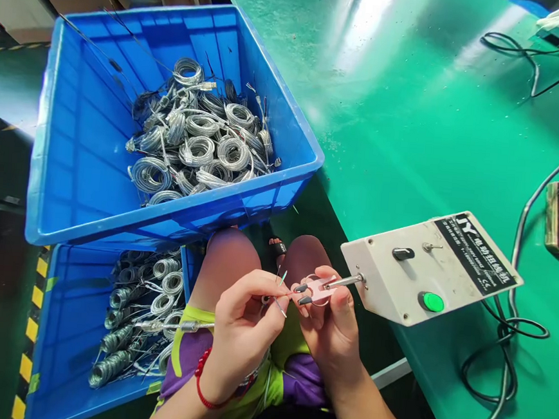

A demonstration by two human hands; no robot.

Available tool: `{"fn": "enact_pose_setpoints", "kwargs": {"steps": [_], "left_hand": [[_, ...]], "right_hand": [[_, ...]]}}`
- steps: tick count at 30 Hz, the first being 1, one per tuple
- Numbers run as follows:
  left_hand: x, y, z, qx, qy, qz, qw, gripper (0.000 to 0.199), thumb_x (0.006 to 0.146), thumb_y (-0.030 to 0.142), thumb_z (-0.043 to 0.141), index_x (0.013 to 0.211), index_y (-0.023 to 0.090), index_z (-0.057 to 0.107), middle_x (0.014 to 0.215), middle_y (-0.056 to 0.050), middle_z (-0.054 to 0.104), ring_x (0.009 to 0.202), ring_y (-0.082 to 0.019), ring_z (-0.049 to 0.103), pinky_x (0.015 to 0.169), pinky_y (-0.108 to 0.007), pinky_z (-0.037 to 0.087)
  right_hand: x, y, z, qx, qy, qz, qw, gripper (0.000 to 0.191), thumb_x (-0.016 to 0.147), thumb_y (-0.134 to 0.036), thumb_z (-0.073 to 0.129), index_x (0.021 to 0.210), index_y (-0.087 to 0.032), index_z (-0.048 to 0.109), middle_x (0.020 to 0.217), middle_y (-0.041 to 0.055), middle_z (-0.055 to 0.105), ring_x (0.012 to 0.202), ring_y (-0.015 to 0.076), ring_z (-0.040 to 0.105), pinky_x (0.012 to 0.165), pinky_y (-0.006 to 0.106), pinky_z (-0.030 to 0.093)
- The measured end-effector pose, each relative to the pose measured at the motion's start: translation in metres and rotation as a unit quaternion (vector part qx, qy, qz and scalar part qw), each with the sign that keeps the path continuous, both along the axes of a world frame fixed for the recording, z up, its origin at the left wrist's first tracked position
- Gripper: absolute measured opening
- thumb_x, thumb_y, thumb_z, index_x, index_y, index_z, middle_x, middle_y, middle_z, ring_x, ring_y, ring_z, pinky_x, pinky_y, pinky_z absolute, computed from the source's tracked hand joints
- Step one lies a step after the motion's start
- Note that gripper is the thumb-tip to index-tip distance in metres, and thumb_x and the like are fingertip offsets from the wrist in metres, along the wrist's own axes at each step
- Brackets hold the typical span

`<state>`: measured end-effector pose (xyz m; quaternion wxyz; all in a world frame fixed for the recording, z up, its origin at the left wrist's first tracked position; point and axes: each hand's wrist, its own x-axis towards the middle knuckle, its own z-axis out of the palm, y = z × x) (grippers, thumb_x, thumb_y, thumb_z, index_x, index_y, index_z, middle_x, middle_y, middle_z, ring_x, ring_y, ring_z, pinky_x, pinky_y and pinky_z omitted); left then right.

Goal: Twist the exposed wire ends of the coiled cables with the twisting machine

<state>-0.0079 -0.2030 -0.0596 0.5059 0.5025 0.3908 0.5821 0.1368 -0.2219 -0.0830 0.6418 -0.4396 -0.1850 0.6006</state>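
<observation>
My left hand [249,317] pinches the stripped end of a cable between thumb and fingers, and its thin coloured wires [280,306] fan out at the fingertips. A connector [195,326] of a clear-jacketed cable sticks out to the left behind this hand. My right hand [332,330] is closed around a pink clip [320,290] with two dark-tipped jaws. That clip sits on the metal shaft [348,281] of a beige machine box [390,276]. One reddish wire reaches from my left fingertips to the jaws; whether they grip it I cannot tell.
A large blue bin [172,223] full of coiled clear cables [197,151] stands at the left. Below it, a second blue bin [67,322] holds more coils. The box, with a green button [433,302], rests at the edge of the green table [410,149]. Grey cable [505,382] loops beside it.
</observation>
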Motion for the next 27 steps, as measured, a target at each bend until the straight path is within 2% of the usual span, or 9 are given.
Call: {"fn": "enact_pose_setpoints", "kwargs": {"steps": [4,10,16,19,22,24,25,27], "left_hand": [[0.001,0.0,-0.001,-0.001,0.001,-0.006,1.0,0.02,0.102,0.008,0.078,0.105,0.026,0.086,0.095,0.0,0.081,0.085,-0.012,0.075,0.076,-0.018,0.06],[0.003,0.0,-0.002,0.0,0.007,-0.004,1.0,0.021,0.101,0.006,0.079,0.104,0.025,0.086,0.093,-0.001,0.08,0.084,-0.012,0.074,0.075,-0.017,0.06],[0.003,0.0,-0.002,0.012,0.006,-0.009,1.0,0.025,0.1,0.002,0.077,0.105,0.026,0.085,0.095,-0.001,0.081,0.086,-0.013,0.074,0.077,-0.018,0.06],[0.003,-0.002,-0.002,0.008,0.006,-0.016,1.0,0.026,0.1,0.001,0.076,0.106,0.025,0.085,0.097,-0.001,0.08,0.086,-0.013,0.074,0.075,-0.017,0.059],[0.003,-0.002,-0.003,0.003,0.003,-0.019,1.0,0.027,0.1,0.001,0.075,0.105,0.025,0.085,0.097,-0.001,0.08,0.087,-0.013,0.073,0.075,-0.017,0.059],[0.003,-0.003,-0.004,0.006,0.0,-0.02,1.0,0.028,0.099,-0.001,0.074,0.106,0.025,0.085,0.097,-0.001,0.079,0.088,-0.013,0.073,0.078,-0.018,0.06],[0.003,-0.003,-0.004,0.01,-0.001,-0.019,1.0,0.029,0.099,-0.001,0.074,0.107,0.025,0.085,0.097,-0.002,0.079,0.089,-0.013,0.073,0.079,-0.018,0.06],[0.003,-0.003,-0.005,0.014,-0.001,-0.018,1.0,0.029,0.099,-0.001,0.075,0.107,0.025,0.085,0.098,-0.002,0.079,0.089,-0.013,0.073,0.079,-0.018,0.06]], "right_hand": [[0.001,0.0,0.0,-0.01,0.008,0.013,1.0,0.052,0.086,-0.077,0.093,0.111,-0.032,0.083,0.068,-0.0028,0.06,0.066,0.0194,0.062,0.063,0.03,0.06],[0.0,0.0,0.0,-0.004,0.019,-0.003,1.0,0.047,0.089,-0.071,0.094,0.113,-0.032,0.086,0.051,-0.0078,0.039,0.061,0.02,0.055,0.058,0.028,0.054],[0.0,-0.002,0.002,-0.006,0.032,0.0,0.999,0.048,0.088,-0.071,0.095,0.113,-0.031,0.088,0.054,-0.007,0.043,0.058,0.0171,0.048,0.059,0.027,0.052],[0.001,-0.001,0.006,-0.006,0.06,0.009,0.998,0.047,0.086,-0.068,0.098,0.113,-0.031,0.09,0.059,-0.005,0.052,0.059,0.0148,0.049,0.06,0.024,0.052],[0.0,0.0,0.009,-0.018,0.059,0.01,0.998,0.054,0.081,-0.07,0.101,0.114,-0.029,0.09,0.065,-0.0031,0.06,0.058,0.0132,0.048,0.059,0.025,0.051],[-0.002,-0.001,0.006,-0.008,0.034,0.013,0.999,0.057,0.087,-0.075,0.094,0.119,-0.027,0.089,0.058,-0.0056,0.054,0.052,0.0124,0.041,0.056,0.025,0.046],[-0.002,-0.003,0.003,0.015,0.0,0.013,1.0,0.056,0.095,-0.077,0.084,0.119,-0.026,0.089,0.054,-0.0068,0.049,0.049,0.0125,0.038,0.053,0.026,0.043],[-0.002,-0.01,-0.004,0.08,-0.104,0.002,0.991,0.057,0.112,-0.072,0.06,0.105,-0.023,0.089,0.048,-0.0061,0.044,0.045,0.0139,0.037,0.05,0.028,0.037]]}}
